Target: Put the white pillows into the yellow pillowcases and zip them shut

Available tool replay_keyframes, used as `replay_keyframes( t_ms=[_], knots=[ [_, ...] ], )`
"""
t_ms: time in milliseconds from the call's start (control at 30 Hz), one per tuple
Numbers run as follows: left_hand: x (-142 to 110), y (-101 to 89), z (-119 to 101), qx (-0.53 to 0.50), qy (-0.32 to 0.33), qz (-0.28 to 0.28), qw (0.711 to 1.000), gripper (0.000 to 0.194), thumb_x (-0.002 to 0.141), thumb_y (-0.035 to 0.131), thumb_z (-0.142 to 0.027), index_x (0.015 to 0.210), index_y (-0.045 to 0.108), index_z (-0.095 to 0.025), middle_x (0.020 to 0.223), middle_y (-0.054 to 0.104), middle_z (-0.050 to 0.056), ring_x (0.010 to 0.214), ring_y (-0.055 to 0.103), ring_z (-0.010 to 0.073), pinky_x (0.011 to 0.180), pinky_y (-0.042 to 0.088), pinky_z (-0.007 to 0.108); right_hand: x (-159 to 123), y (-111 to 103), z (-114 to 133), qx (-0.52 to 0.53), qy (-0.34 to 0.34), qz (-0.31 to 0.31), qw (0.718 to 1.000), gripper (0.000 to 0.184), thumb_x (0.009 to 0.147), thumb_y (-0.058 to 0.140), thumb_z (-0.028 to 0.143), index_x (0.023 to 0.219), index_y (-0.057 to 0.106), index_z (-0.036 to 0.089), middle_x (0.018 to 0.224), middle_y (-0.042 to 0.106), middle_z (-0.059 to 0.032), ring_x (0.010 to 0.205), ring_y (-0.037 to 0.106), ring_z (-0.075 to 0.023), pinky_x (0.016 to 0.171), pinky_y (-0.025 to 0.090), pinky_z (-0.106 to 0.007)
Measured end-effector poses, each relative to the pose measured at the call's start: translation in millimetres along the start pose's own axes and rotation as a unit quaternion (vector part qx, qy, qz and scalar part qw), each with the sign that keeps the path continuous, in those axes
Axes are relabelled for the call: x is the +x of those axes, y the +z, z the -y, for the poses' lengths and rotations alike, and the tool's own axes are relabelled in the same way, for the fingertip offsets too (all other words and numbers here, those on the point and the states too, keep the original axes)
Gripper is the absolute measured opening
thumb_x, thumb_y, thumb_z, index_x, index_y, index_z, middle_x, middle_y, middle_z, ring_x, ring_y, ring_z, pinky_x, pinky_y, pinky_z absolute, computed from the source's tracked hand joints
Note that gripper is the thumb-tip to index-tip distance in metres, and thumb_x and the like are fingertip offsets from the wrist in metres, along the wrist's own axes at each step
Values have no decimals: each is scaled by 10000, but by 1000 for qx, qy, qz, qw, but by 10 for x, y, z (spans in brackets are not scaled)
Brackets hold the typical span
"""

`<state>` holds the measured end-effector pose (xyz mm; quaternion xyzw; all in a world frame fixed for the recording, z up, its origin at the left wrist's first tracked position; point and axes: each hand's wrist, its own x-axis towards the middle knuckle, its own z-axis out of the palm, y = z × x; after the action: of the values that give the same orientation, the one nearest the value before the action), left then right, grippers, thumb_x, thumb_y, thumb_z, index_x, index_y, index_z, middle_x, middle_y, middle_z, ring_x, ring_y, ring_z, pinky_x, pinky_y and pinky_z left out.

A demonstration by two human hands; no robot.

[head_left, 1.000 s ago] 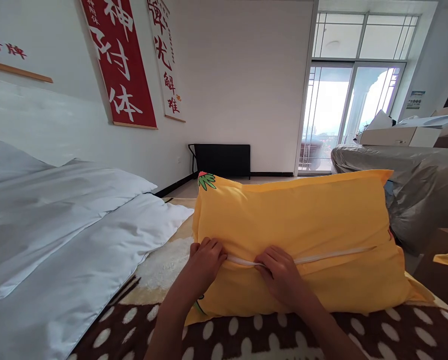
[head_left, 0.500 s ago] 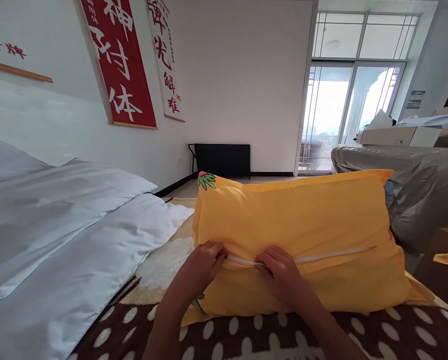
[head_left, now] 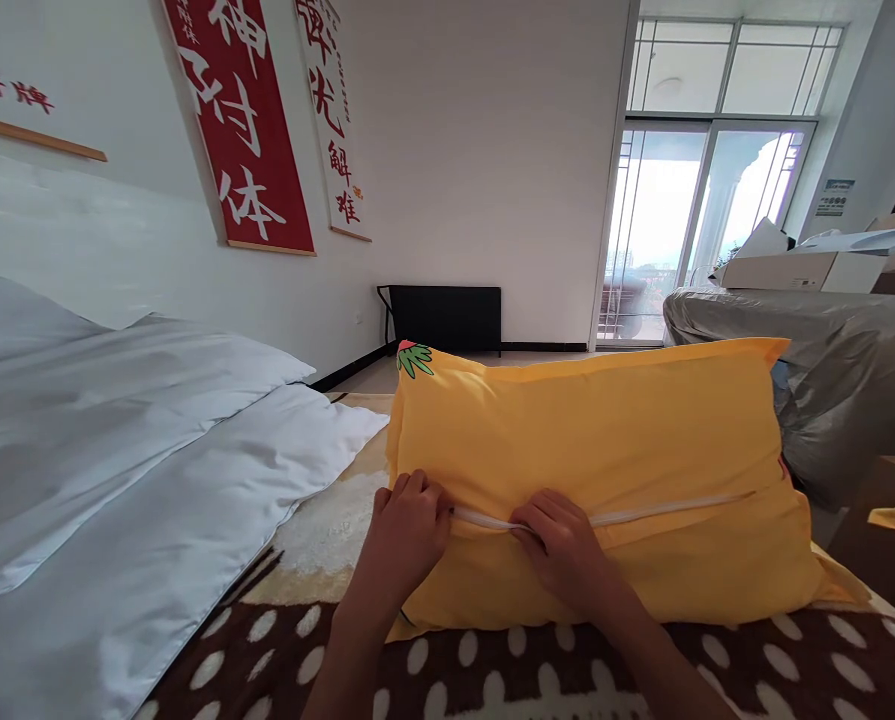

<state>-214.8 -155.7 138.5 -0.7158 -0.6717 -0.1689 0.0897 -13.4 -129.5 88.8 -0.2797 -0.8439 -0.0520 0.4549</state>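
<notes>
A plump yellow pillow in its pillowcase [head_left: 604,420] stands on its long side in front of me, a printed green leaf at its top left corner. Across its face runs a white zipper [head_left: 672,508], part of it under my fingers. My left hand [head_left: 413,525] is closed at the zipper's left end; its fingertips hide what exactly they pinch. Further right, my right hand [head_left: 561,540] pinches the zipper's edge and the cloth around it between thumb and fingers.
White pillows [head_left: 154,480] lie at the left. Beneath everything is a brown blanket with pale spots [head_left: 477,690]. A plastic-wrapped bulk [head_left: 829,370] with a white box [head_left: 792,270] on top stands at the right. A black panel [head_left: 447,318] leans by the far wall.
My left hand has turned and shifted slightly at the zipper's left end, its wrist now further right. The right hand keeps its grip in the same place.
</notes>
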Motion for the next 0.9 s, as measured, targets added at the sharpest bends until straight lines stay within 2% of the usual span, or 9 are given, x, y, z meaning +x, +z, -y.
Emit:
replay_keyframes(
  t_ms=[233, 533, 633, 800, 900],
  knots=[
    [31, 25, 79, 5, -41, -7, 999, 198, 768, 377, -200, 618, 506, -190, 853, 582, 86, 931, 547, 254, 818, 332, 428, 4, -16, 15, -6, -7, -12, 1000, 167, 911, 464, 140, 799, 580, 185, 720, 581, -32, 699, 506, -157, 637, 398, -270],
    [65, 69, 112, 0, -120, -28, 992, 215, 763, 364, -243, 586, 474, -189, 805, 573, 96, 906, 535, 283, 789, 322, 476, -24, 14, -3, -12, -10, 4, 1000, 162, 911, 464, 137, 798, 570, 185, 738, 589, -31, 720, 496, -165, 662, 388, -282],
    [30, 38, 102, -5, -147, -21, 989, 243, 778, 356, -250, 587, 491, -183, 801, 575, 98, 887, 530, 278, 783, 321, 488, -15, 16, -9, -15, -16, 12, 1000, 164, 911, 465, 142, 797, 575, 185, 747, 594, -33, 726, 504, -166, 665, 391, -285],
    [-17, -68, 83, 9, -157, -18, 987, 243, 764, 372, -233, 567, 502, -176, 788, 580, 102, 871, 521, 279, 770, 330, 494, -17, 32, -4, -20, -16, 29, 999, 115, 890, 514, 149, 804, 579, 190, 761, 601, -24, 743, 517, -165, 674, 396, -283],
    [-23, -98, 87, 14, -166, 5, 986, 224, 751, 361, -219, 575, 493, -177, 799, 577, 103, 891, 528, 290, 766, 341, 497, -33, 1, 32, -36, -11, 64, 997, 86, 856, 554, 121, 814, 579, 191, 779, 612, -19, 757, 531, -167, 680, 393, -284]
  ],
)
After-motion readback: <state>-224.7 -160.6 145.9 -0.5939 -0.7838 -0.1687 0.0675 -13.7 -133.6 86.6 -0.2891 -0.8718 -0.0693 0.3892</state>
